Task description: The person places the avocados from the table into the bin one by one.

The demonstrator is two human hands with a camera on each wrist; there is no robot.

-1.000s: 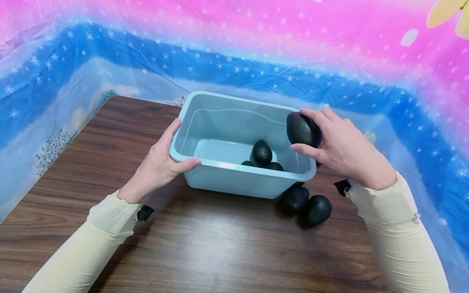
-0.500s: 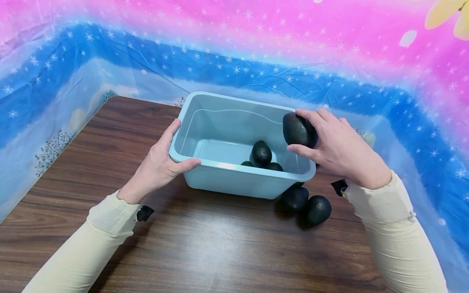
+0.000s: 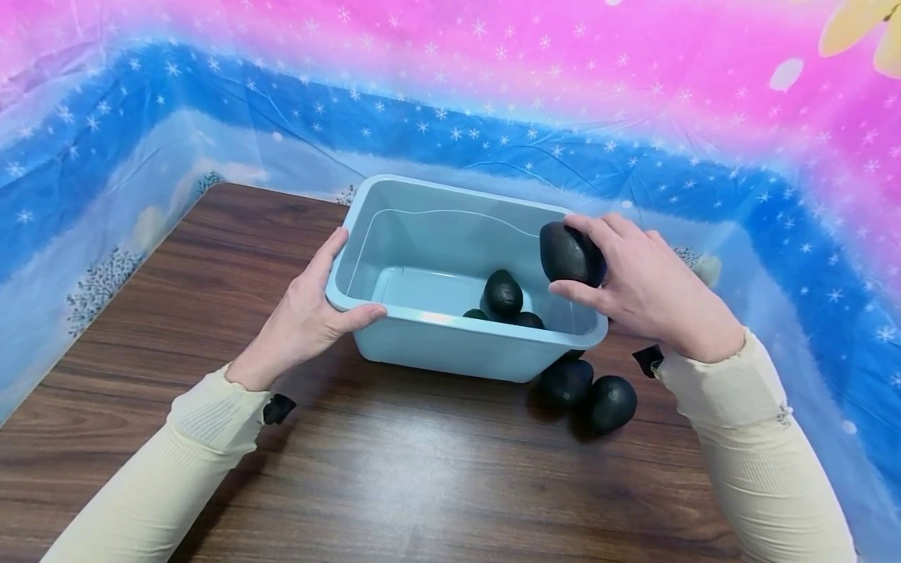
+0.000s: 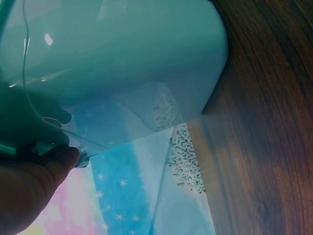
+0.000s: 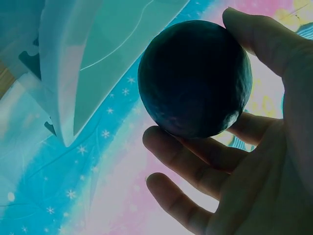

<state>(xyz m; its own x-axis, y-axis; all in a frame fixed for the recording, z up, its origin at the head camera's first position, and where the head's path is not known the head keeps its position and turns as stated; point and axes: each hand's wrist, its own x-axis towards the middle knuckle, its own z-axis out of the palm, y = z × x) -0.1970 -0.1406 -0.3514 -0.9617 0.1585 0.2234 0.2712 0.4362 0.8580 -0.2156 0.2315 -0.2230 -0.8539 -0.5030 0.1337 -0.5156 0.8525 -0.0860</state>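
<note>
A pale blue-green plastic bin [image 3: 450,348] stands on the table. My left hand [image 3: 299,320] grips its left end, thumb over the front rim and fingers along the outer side; the left wrist view shows the thumb [image 4: 63,159] at the rim. Between thumb and fingers, my right hand [image 3: 655,281] holds a dark avocado [image 3: 572,254] over the bin's right end. The right wrist view shows that avocado [image 5: 195,81] from below, two lower fingers spread off it. Inside the bin, one avocado [image 3: 503,293] lies beside others partly hidden by the front wall.
Two dark avocados, one nearer the bin [image 3: 566,383] and one further right [image 3: 611,404], lie on the wooden table [image 3: 415,461] by the bin's front right corner. Another shows partly behind them, under the rim. A patterned cloth [image 3: 450,94] hangs around the table's back and sides.
My right hand has moved a little left with the avocado, further over the bin's right end. The left hand and the bin have stayed in place.
</note>
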